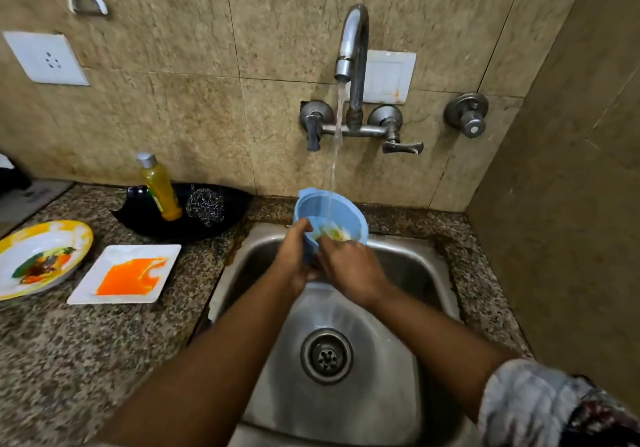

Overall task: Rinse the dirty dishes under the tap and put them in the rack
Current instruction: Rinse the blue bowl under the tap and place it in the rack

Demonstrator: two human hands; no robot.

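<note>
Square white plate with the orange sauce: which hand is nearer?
Left. The left hand grips the blue bowl over the sink, on the square white plate side; the right hand sits beyond it, farther right.

No text, brand, number or sign can be read anywhere in the head view. The yellow dish-soap bottle [160, 188] standing in the black dish [145, 218] carries a green and yellow label, but its print is too small and blurred to make out. The dark flat object [33, 197] at the left edge of the granite counter [69, 342] shows faint pale marks that may be lettering, also illegible. The white wall socket [45, 58] shows only its pin holes, no markings.
</note>
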